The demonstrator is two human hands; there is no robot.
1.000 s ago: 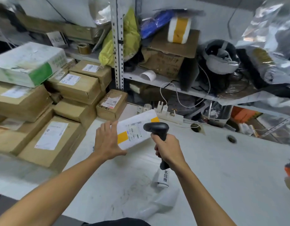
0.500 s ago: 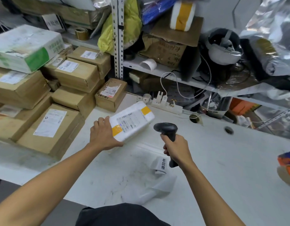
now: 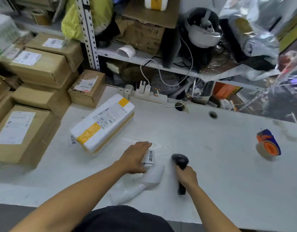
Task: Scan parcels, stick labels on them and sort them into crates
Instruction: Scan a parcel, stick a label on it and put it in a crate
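A white foam parcel with yellow tape bands and a shipping label lies flat on the white table, free of both hands. My left hand rests over a roll of printed labels, fingers stretched forward across it; a strip of bare backing paper trails from the roll toward me. My right hand grips the handle of the black barcode scanner, whose head points away from me, low over the table.
Stacked cardboard boxes with labels fill the left side. A small box stands behind the parcel. A power strip lies at the table's back edge below cluttered shelves. An orange and blue tape dispenser sits at right.
My left hand set the white parcel down on the table and moved back to the label roll. My right hand lowered the scanner toward the table.
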